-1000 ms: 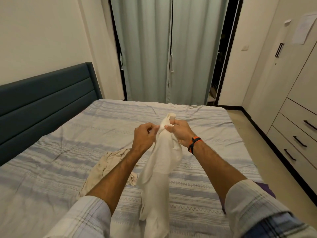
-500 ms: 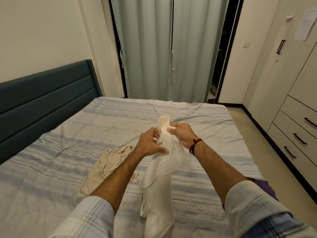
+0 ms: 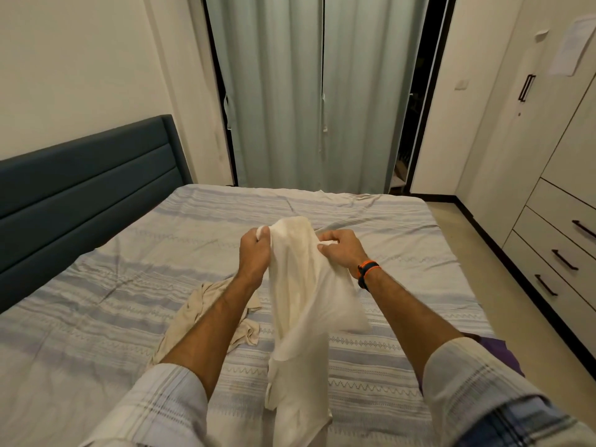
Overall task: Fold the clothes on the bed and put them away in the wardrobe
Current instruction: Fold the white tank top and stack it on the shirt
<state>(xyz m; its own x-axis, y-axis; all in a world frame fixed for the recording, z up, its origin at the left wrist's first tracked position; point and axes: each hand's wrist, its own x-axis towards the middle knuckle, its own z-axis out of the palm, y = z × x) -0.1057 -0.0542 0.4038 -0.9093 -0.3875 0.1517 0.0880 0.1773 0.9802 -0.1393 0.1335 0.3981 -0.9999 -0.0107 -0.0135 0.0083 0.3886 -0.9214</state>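
Observation:
A white garment [image 3: 306, 304] hangs in the air over the bed [image 3: 371, 227], its lower end trailing down toward the near edge. My left hand [image 3: 256, 253] grips its top left edge and my right hand [image 3: 340, 251] pinches its top right edge, a short stretch of cloth between them. A crumpled beige garment [image 3: 190, 317] lies on the striped sheet under my left forearm, partly hidden by it. A purple cloth [image 3: 498, 348] shows at the bed's right edge behind my right sleeve. The wardrobe [image 3: 529, 150] stands along the right wall, its doors closed.
A dark blue headboard [image 3: 84, 188] runs along the left. Pale curtains [image 3: 322, 91] hang behind the bed. Closed drawers with dark handles [image 3: 564, 253] sit low on the right. A strip of floor [image 3: 503, 285] lies between the bed and the wardrobe.
My hands have moved apart along the white garment's top edge, spreading the cloth wider. The garment's top has opened out from a narrow bunch.

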